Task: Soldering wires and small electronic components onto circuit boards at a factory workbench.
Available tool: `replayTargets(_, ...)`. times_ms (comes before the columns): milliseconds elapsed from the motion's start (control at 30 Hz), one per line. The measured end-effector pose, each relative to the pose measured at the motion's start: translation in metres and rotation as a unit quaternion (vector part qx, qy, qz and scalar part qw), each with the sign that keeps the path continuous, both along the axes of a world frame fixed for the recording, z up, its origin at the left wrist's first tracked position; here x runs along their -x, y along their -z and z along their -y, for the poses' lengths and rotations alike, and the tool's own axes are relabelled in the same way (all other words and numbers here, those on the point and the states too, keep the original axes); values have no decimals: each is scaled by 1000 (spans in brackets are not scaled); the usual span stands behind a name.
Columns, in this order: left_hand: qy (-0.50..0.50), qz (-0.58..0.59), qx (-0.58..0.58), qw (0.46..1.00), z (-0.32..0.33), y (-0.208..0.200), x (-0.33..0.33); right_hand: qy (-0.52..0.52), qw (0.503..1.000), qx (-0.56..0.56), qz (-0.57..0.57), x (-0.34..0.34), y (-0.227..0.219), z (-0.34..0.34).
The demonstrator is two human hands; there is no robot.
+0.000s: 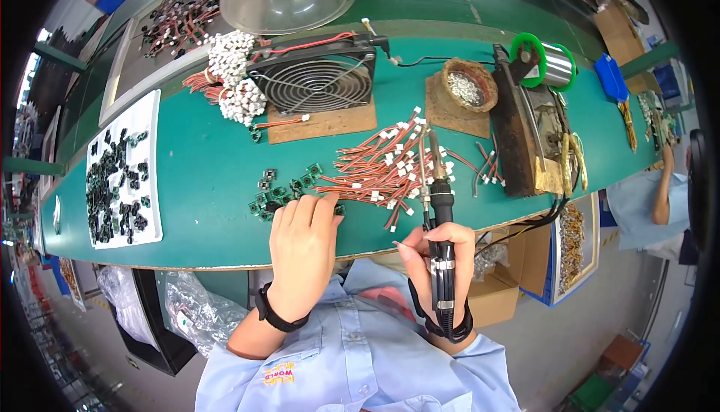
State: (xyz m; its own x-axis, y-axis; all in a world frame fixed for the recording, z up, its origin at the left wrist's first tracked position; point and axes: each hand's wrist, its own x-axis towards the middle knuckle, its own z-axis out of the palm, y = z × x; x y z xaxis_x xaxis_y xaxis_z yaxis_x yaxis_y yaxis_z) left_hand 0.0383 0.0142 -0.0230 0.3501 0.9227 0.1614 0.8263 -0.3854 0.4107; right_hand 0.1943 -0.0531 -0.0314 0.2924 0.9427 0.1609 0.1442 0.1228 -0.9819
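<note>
In my right hand (442, 262), closed around its dark handle, is a soldering iron (441, 194) with a thin metal feed tube alongside. Its tip points away from me, over the right part of a bundle of red and black wires (367, 175) with white connectors. My left hand (304, 239) rests palm down at the table's near edge, fingers bent and thumb close to the index finger. A small green circuit board (339, 209) shows at those fingertips, which are partly hidden. Several more little circuit boards (274, 200) lie just beyond this hand.
A black fan (319, 82) stands on a wooden board, beside bundled white connectors (232, 55). Right of it are a round pot (469, 85) of metal bits, a dark metal stand (517, 134) and a green-rimmed solder spool (551, 63). A white tray (154, 179) holds black parts at left.
</note>
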Motion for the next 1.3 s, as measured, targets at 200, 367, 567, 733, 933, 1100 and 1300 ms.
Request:
replayTargets(200,39,47,-1,998,3,4,3,-27,996,-5,-83,-3,-2,-1)
replayTargets(367,42,228,115,966,11,-8,10,-69,991,14,-113,-1,-11,-2)
replayTargets(567,22,564,437,700,19,-26,22,-134,989,-9,-70,6,-22,-1)
replayTargets(733,42,610,495,617,25,-21,24,-88,987,-14,-132,21,-28,1)
replayTargets(933,114,647,513,553,26,-10,29,-110,987,-21,-117,22,-31,1)
replayTargets(1100,119,640,506,566,25,-12,27,-112,983,-23,-142,22,-30,1)
replayTargets(1300,117,645,493,572,25,-12,23,-104,988,-67,-88,19,-32,-3)
